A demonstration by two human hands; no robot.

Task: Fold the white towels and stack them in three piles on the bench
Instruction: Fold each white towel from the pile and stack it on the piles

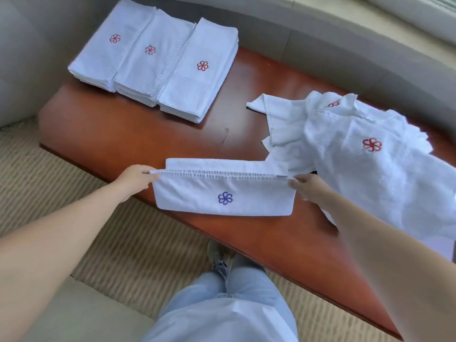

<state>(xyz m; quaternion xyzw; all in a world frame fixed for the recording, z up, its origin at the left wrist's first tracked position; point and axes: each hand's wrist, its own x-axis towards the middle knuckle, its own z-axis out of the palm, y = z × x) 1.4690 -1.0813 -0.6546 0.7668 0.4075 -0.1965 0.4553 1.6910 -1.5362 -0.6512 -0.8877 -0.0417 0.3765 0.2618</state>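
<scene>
A white terry towel with a blue embroidered flower [223, 193] lay at the near edge of the polished reddish-brown wooden worktop [118, 134], part folded into a long band. Its hemmed edge was drawn taut between the two hands, with a strip of the lower layer showing beyond it toward the far edge. The left hand [134, 178] pinched the left end of that hem, its fingers [150, 177] curled onto the cloth. The right hand [309, 187] pinched the right end likewise. Holding both ends at once kept the hem straight, probably so that the fold would come down square on the layer beneath.

Toward the far left corner of the worktop stood three piles of folded white towels with red flower marks [158, 58], side by side and touching, long sides together. That left the middle of the worktop as working space. Along the right part of the worktop sprawled a loose heap of unfolded white towels [350, 154], some with red flower marks showing. It lay just beside the right hand, within easy reach for the next pick. By my judgement the task was well along, with several towels left to fold.

Below the worktop's near edge showed the person's pale blue trousers [222, 309] and striped beige carpet [61, 188].
</scene>
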